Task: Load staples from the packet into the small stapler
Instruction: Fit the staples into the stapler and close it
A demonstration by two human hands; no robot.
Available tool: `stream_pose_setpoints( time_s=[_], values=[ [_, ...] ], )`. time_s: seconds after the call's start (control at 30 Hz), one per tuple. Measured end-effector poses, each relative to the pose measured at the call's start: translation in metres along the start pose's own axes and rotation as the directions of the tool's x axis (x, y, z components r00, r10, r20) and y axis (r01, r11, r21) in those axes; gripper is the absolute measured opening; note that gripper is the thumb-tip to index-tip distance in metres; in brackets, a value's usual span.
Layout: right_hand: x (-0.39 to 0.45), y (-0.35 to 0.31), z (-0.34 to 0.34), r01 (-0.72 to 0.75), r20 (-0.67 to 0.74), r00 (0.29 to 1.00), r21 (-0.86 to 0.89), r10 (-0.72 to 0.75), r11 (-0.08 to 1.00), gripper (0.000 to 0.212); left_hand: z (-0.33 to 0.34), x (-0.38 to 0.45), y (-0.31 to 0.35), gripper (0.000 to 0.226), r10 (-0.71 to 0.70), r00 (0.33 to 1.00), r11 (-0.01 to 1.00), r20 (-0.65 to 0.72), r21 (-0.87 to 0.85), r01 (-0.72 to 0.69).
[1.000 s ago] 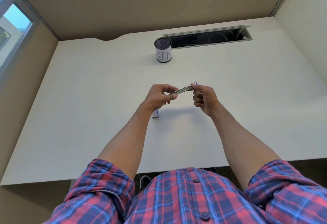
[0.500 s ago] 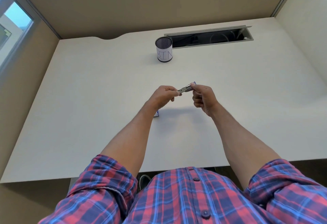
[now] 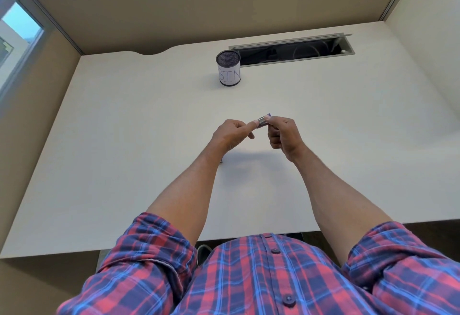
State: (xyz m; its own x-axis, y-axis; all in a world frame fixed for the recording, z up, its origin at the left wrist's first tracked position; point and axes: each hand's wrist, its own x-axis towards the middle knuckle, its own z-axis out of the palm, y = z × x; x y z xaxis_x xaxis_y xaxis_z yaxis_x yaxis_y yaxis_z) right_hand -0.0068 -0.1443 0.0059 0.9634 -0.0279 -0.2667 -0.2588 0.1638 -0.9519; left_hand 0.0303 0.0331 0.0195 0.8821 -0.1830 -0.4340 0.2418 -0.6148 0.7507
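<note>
The person is holding the small stapler up above the counter, between both hands and well clear of the surface. The right hand is curling its fingers around the stapler's far end, a firm closed grip. The left hand is bringing its fingertips to the near end; its fingers are bent and seem to be pinching there, though whether a strip of staples sits between them is too small to tell. By my reading, the step in hand is feeding or seating staples in the stapler's channel, and the next move is calling for a straight push along the channel and then a closing of the top.

The stapler is showing as a slim, shiny metal bar with a hint of blue at its far tip. The packet is not plainly showing; only a tiny edge by the left wrist may be it. A round black mesh cup with a white paper label is standing well apart on the smooth, pale, matte counter.
</note>
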Motion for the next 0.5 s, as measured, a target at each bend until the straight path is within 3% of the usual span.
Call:
stream_pose_setpoints(
  time_s=[0.33, 0.5],
  values=[
    [0.0, -0.001, -0.005, -0.006, -0.037, 0.999, 0.109, 0.01, 0.994, 0.028, -0.002, -0.005, 0.008, 0.042, 0.012, 0.998, 0.996, 0.055, -0.088, -0.007],
    [-0.001, -0.001, -0.005, -0.012, -0.053, 0.998, 0.128, 0.019, 0.992, 0.038, -0.005, -0.009, 0.013, 0.052, 0.0, 0.995, 0.991, 0.099, -0.134, 0.014]
  ],
)
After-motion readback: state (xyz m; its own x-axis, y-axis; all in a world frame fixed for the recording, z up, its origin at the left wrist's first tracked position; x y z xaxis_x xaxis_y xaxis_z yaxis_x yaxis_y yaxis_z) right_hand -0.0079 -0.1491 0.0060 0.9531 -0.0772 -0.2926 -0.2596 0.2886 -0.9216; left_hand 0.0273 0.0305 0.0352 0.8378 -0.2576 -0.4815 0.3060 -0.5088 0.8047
